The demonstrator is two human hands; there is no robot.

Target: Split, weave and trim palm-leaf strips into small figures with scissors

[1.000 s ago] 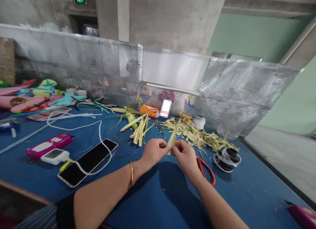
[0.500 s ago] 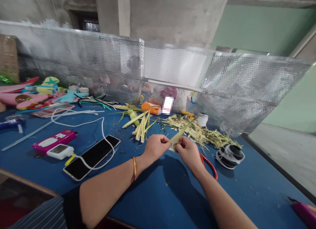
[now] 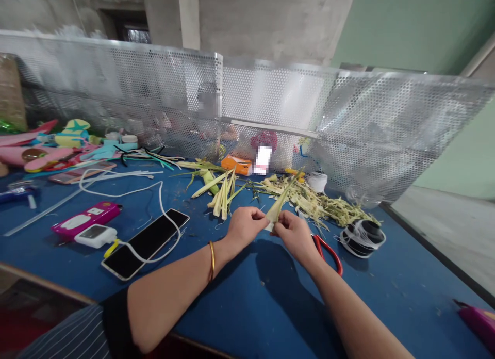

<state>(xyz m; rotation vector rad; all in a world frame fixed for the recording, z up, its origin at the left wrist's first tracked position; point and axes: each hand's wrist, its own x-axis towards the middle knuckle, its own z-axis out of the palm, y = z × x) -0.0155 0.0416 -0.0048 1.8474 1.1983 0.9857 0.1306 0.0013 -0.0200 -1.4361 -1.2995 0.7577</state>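
Observation:
A pale green corn husk (image 3: pixel 276 209) is pinched between my two hands above the table, its narrow tip pointing up and away to the right. My left hand (image 3: pixel 246 226) grips its lower left edge between thumb and fingers. On the other side, my right hand (image 3: pixel 291 231) pinches the lower right edge, with the fingertips partly hidden. Red-handled scissors or pliers (image 3: pixel 328 253) lie beside my right wrist, their working end hidden. Beyond my hands rest a bundle of husk strips (image 3: pixel 222 196) and a heap of shredded husk (image 3: pixel 309 199).
A spool of thread (image 3: pixel 362 239) stands at the right. To the left lie a black-screened phone (image 3: pixel 147 243), a white charger (image 3: pixel 96 236) with its cable and a magenta device (image 3: pixel 87 219). An orange packet (image 3: pixel 236 165) sits before the perforated metal screen (image 3: pixel 270 98).
The husk's tip has tilted more upright, and its base has shifted slightly between my fingers. Both hands keep their pinch. The camera view has shifted slightly.

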